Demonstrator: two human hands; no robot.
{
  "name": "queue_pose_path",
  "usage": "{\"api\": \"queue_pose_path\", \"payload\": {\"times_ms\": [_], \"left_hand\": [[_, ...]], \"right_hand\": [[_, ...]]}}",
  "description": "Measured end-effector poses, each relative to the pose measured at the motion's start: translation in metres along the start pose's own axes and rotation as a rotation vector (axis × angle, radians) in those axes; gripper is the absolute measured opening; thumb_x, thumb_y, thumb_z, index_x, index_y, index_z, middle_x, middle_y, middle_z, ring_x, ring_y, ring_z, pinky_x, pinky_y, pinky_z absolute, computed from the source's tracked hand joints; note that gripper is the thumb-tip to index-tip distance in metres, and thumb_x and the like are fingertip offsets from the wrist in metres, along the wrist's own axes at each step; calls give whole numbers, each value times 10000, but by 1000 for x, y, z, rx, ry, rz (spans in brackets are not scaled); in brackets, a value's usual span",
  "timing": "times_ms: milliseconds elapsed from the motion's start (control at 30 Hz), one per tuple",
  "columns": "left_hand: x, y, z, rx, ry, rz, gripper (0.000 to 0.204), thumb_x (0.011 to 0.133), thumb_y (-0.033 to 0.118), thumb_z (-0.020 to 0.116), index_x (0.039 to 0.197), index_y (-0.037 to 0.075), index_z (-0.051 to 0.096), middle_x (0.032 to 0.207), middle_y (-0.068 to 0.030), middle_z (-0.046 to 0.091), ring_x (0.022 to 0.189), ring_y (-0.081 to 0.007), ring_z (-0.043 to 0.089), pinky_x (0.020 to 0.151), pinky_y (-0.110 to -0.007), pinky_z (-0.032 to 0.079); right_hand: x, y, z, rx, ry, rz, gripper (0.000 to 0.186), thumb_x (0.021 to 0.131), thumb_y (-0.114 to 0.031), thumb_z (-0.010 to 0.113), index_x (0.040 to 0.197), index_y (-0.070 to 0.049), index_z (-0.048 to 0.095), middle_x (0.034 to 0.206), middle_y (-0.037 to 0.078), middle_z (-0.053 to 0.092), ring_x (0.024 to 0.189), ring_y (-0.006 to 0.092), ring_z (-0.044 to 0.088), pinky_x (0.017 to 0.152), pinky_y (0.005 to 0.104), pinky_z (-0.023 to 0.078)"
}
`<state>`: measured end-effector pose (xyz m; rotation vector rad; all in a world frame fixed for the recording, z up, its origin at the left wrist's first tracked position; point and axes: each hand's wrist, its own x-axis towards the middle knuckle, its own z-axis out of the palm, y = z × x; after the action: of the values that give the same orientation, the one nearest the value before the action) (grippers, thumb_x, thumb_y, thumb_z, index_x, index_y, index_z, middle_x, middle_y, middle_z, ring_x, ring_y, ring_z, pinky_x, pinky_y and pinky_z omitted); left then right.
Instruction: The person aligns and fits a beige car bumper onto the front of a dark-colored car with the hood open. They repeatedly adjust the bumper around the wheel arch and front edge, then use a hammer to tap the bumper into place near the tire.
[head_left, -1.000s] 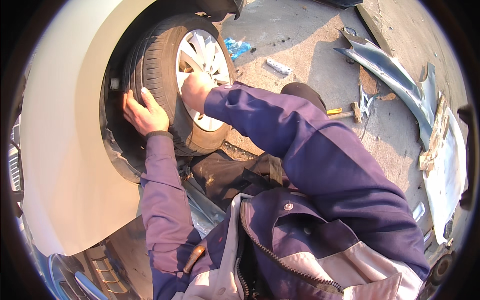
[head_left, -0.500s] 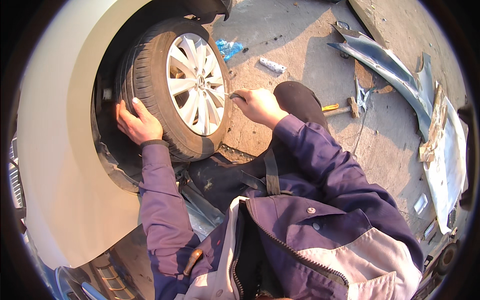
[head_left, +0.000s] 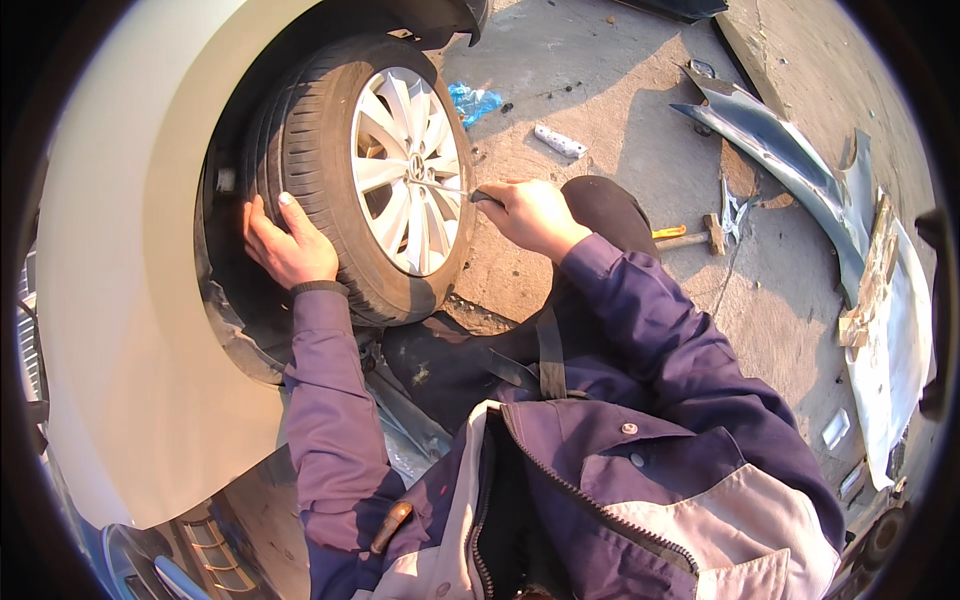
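A car wheel with a black tyre (head_left: 318,160) and a silver multi-spoke rim (head_left: 394,228) sits in the wheel arch of a pale car body. My left hand (head_left: 295,245) lies against the tyre's tread on the side toward the arch, thumb apart from the fingers. In my right hand (head_left: 535,217) is a screwdriver (head_left: 480,196), closed in by my fingers, its thin metal shaft pointing left at the rim's centre. Whether the tip touches the hub or a bolt hole cannot be made out. Most of the handle is hidden by my fist.
Pale fender (head_left: 110,300) borders the wheel on the left. A hammer (head_left: 714,234) lies right of my knee beside a yellow-handled tool (head_left: 668,232). Beyond are a white cylinder (head_left: 560,141), blue plastic (head_left: 472,103) and a detached dark body panel (head_left: 790,150).
The whole view has shifted slightly, so the wheel and hands appear a little farther right. Both hands keep nearly the same places relative to the wheel.
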<state>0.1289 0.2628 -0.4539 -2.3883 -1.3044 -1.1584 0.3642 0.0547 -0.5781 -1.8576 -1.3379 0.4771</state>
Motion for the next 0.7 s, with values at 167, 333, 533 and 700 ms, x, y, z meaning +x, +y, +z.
{"api": "queue_pose_path", "payload": {"times_ms": [167,333,533,700], "left_hand": [[0,1,0,-5,14,-23,504,1114,386,638,1402,-27,648,1462,-248,625,1398,-417,545,1207,-531,399],[1,2,-1,-6,-3,-5,477,1109,331,654,1408,-39,627,1468,-278,601,1409,-440,526,1203,-548,399],[0,3,-1,-5,3,-10,480,1107,338,657,1402,-41,633,1469,-274,603,1401,-441,531,1198,-547,406],[0,4,0,-9,14,-29,498,1108,375,654,1401,-27,646,1461,-248,622,1397,-416,541,1206,-525,406]], "right_hand": [[2,0,-8,-77,8,-88,293,984,-299,752,1226,-153,831,903,118,730,849,354,753,762,468,600],[50,11,-36,-155,-127,-256,319,914,-217,816,1224,-145,840,936,106,724,855,346,747,794,456,596],[92,19,-57,-236,-276,-325,284,907,-215,797,1183,-194,860,1085,85,785,992,324,772,860,458,617],[106,9,-61,-358,-191,-552,227,903,-131,751,1101,-165,857,1001,88,744,906,322,774,788,453,618]]}}
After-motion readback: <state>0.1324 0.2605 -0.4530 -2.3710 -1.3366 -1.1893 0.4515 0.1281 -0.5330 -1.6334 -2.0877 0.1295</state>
